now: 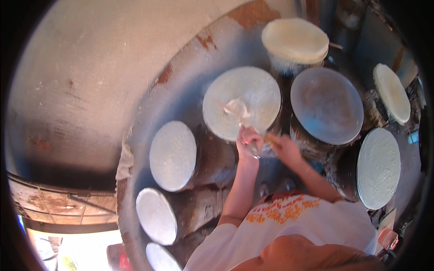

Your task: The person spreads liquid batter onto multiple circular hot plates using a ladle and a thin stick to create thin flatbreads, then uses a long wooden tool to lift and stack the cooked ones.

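A round hot plate (212, 113) in front of me carries a thin white sheet (257, 90). The sheet's near edge is peeled up into a crumpled flap (237, 108). My left hand (248, 141) is closed at that flap, and a small shiny metal piece (254, 150) shows below its fingers. Just to the right, my right hand (284, 147) grips a short brownish handle (270, 137) that points toward the same edge. Both hands sit at the plate's near rim, almost touching.
A bare grey round plate (326, 105) stands to the right. Sheet-covered plates lie at the left (173, 155) (156, 215) and right (379, 167) (392, 92). A stack of pale sheets (296, 39) sits at the back. A large pale curved surface (90, 81) fills the left.
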Demonstrator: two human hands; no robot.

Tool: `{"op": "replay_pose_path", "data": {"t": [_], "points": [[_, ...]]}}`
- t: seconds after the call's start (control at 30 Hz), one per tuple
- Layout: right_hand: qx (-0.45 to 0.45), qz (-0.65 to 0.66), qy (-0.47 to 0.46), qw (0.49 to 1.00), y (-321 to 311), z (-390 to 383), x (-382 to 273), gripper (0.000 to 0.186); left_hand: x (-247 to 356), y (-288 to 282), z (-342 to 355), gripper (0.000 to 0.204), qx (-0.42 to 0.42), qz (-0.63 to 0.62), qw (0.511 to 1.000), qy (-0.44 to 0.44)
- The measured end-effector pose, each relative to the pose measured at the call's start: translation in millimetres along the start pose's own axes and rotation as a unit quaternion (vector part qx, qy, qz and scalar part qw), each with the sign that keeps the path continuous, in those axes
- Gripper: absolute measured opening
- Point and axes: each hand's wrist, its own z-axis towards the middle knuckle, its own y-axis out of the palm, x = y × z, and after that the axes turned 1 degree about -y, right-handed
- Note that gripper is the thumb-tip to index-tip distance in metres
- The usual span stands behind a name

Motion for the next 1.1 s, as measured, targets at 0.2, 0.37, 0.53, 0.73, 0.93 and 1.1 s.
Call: {"op": "replay_pose_path", "data": {"t": [0.2, 0.37, 0.53, 0.73, 0.93, 1.1], "points": [[-0.135, 0.100, 0.029, 0.985, 8.9, 13.4, 39.3, 0.030, 1.2, -3.8, -88.7, 0.028, -0.260, 0.006, 0.965, 0.003], [-0.196, 0.156, -0.009, 0.968, -17.3, -8.5, 60.0, 0.033, -49.9, -26.0, -128.0, 0.036, -0.183, 0.035, 0.981, 0.054], [-0.480, 0.111, 0.129, 0.861, -49.2, -75.5, 93.4, 0.035, -93.6, -122.2, -324.7, 0.045, -0.285, 0.159, 0.943, 0.065], [-0.733, 0.178, -0.119, 0.645, 62.6, -247.3, -92.5, 0.036, -148.1, -209.4, -557.7, 0.029, -0.297, 0.140, 0.775, 0.540], [-0.650, 0.066, -0.352, 0.670, 189.1, -410.8, -217.8, 0.031, -38.0, -377.8, -752.5, 0.033, -0.054, -0.050, 0.769, 0.635], [-0.655, -0.175, -0.442, 0.587, 256.1, -516.0, -321.3, 0.030, 59.7, -463.9, -774.6, 0.024, 0.262, -0.069, 0.652, 0.708]]}}
